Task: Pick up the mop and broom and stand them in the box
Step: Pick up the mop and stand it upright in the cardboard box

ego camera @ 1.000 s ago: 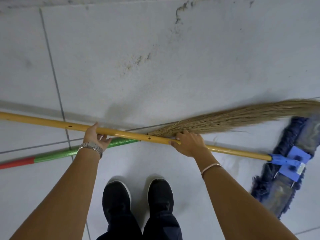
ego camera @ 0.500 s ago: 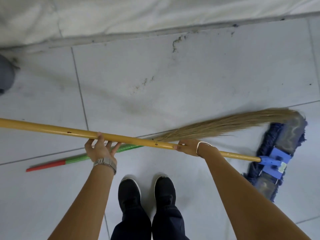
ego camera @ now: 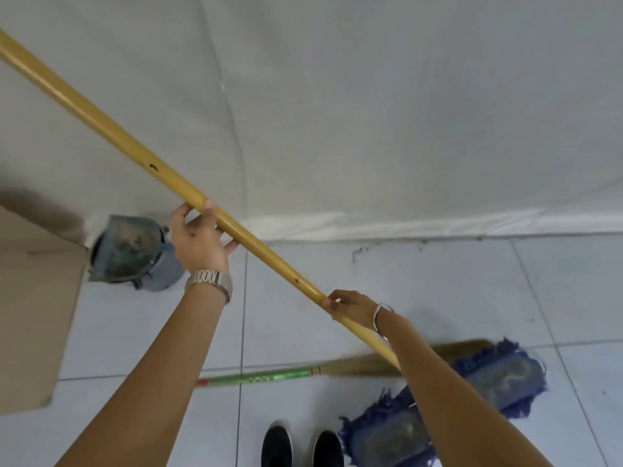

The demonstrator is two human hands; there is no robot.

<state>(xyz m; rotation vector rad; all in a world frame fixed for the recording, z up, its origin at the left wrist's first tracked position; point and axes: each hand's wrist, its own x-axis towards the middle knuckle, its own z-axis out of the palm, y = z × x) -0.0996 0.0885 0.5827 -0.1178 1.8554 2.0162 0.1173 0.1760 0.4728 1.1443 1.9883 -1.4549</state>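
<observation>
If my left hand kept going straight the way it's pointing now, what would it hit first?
The left hand, wrapped on the mop handle, points up and away toward the white wall. Nothing else shows in that line, so likely the wall first, though depth is unclear.

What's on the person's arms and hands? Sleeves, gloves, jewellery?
Both forearms are bare, with no sleeves in view and no gloves. The left hand has a silver metal link watch at the wrist. The right hand has a thin silver bangle at the wrist.
</observation>
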